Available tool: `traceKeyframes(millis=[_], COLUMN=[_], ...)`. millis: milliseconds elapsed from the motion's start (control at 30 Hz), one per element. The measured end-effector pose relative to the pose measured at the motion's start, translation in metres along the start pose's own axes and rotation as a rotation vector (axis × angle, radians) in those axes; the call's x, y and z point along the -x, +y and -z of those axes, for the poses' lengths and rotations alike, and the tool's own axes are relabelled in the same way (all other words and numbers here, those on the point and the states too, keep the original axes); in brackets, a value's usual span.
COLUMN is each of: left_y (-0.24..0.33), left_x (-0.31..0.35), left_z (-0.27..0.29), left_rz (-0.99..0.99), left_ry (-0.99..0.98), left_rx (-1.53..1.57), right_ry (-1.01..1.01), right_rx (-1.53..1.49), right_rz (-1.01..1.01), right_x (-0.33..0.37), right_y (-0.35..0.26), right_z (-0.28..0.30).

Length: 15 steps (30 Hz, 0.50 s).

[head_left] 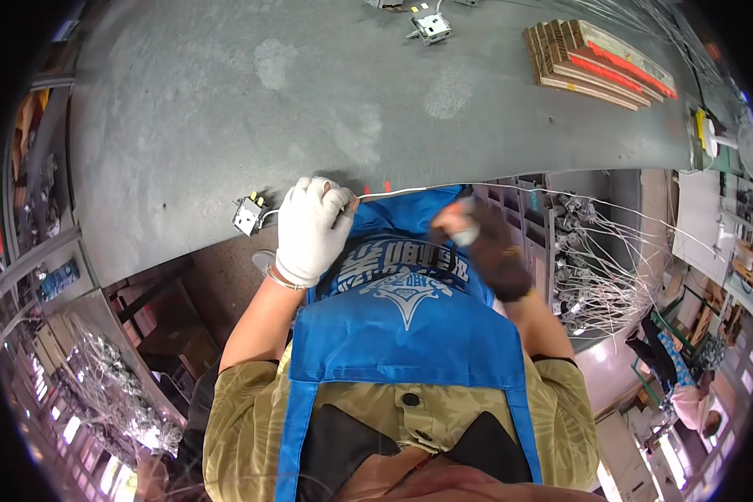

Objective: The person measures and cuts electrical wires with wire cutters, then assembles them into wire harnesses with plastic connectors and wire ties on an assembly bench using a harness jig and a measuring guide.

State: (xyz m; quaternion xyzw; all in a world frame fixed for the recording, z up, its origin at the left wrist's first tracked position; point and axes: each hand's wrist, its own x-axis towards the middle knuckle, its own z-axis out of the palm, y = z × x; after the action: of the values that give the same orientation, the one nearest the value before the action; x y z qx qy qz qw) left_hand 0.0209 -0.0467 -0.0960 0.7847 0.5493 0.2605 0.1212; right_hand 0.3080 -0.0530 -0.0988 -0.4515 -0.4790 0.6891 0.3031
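Observation:
My left hand (311, 227), in a white glove, is closed over a white cable (402, 193) at the near edge of the grey table. Just left of that hand lies a small metal switch-like part (248, 215) with yellowish tabs, and the cable runs from it under my fingers. To the right, the cable stretches along the table edge and out past it. My right hand (479, 238), in a dark glove with bare-looking fingertips, is over my blue apron just below the cable. Motion smears its fingers, so a hold cannot be made out.
Stacked wooden boards with red-orange edges (598, 65) lie at the table's (201, 100) far right. A similar metal part (432, 28) is at the far side. Many parts with white cables (586, 276) hang at the right. Another person (686, 389) is at far right.

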Motion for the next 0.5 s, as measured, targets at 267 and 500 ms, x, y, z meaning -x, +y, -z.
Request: traceKeyframes(millis=[267,500], left_y=[-0.003,-0.004], left_x=[0.003,0.004], left_z=[-0.002,-0.002], left_rz=[-0.03,-0.045], left_ry=[0.03,0.017], left_rx=[-0.006,-0.001], right_ry=[0.053,0.075], right_rx=[-0.384,-0.538], right_rz=[-0.339,-0.397], right_x=[-0.038,-0.042], right_y=[-0.014,0.003], right_z=[-0.071,-0.074])
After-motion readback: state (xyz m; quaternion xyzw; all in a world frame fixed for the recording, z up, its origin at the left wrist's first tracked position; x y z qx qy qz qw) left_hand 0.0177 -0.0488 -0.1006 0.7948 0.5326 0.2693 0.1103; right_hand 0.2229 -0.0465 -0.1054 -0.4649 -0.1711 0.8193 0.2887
